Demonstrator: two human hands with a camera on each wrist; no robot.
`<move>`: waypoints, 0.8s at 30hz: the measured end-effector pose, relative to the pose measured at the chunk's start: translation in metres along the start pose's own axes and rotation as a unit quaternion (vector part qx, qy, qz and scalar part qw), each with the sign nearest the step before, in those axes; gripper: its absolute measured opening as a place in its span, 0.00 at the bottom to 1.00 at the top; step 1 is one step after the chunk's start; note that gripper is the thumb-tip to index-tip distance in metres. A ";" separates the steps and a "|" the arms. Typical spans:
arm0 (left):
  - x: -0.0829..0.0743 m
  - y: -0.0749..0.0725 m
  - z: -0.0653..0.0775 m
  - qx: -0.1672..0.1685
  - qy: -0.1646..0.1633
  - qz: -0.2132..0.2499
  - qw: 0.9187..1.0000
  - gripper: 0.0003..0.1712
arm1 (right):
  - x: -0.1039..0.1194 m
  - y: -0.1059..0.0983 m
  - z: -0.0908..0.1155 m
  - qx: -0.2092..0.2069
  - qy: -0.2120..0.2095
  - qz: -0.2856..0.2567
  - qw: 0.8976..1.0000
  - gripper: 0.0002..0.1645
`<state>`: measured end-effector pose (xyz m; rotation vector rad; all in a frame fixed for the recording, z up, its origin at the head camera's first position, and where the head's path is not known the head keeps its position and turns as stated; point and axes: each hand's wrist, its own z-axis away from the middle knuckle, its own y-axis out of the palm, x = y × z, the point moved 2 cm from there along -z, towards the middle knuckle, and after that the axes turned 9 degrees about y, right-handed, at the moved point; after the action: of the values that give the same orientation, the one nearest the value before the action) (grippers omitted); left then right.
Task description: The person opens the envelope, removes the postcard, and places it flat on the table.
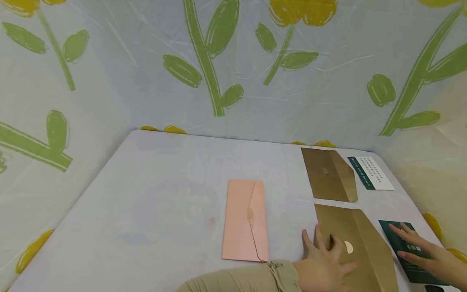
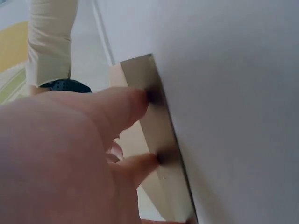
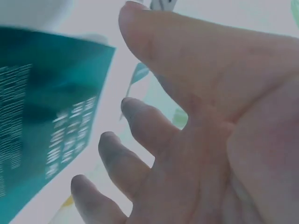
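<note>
My left hand (image 1: 322,259) lies with spread fingers across a gold envelope (image 1: 375,259) whose flap is unfolded to the right. In the left wrist view, fingertips (image 2: 139,100) press on the envelope (image 2: 148,77) close to its long edge. To the right, my right hand (image 1: 434,257) is over a dark green card (image 1: 419,273) with white print. The right wrist view has this card (image 3: 42,93) beside the spread, slightly bent fingers (image 3: 124,158), with nothing gripped. A pale half-round spot (image 1: 349,247) shows on the gold envelope near the left thumb.
A second gold envelope (image 1: 324,174), flap unfolded, lies farther back on the white table (image 1: 164,211). Beside it is a white card with a green strip (image 1: 375,173). A closed pink envelope (image 1: 240,227) lies left of my left hand. Flower-printed curtains (image 1: 146,73) surround the table.
</note>
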<state>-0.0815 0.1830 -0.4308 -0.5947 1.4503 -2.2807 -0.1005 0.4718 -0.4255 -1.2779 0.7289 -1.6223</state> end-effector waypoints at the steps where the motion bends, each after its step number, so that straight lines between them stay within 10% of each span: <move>1: 0.001 -0.001 0.001 -0.010 0.005 0.004 1.000 0.38 | 0.005 -0.003 -0.002 -0.002 0.003 0.001 1.000 0.51; 12: 0.030 -0.017 0.002 -0.031 0.006 0.064 0.997 0.33 | 0.077 -0.036 -0.034 -0.054 -0.022 0.069 0.996 0.44; 24: 0.145 -0.012 0.094 -0.103 0.013 0.110 0.989 0.34 | 0.207 -0.031 -0.060 -0.131 -0.126 -0.002 0.983 0.41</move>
<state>-0.1539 0.0415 -0.3625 -0.4393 1.6881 -1.9926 -0.1760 0.2909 -0.3311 -1.6392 0.7985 -1.3647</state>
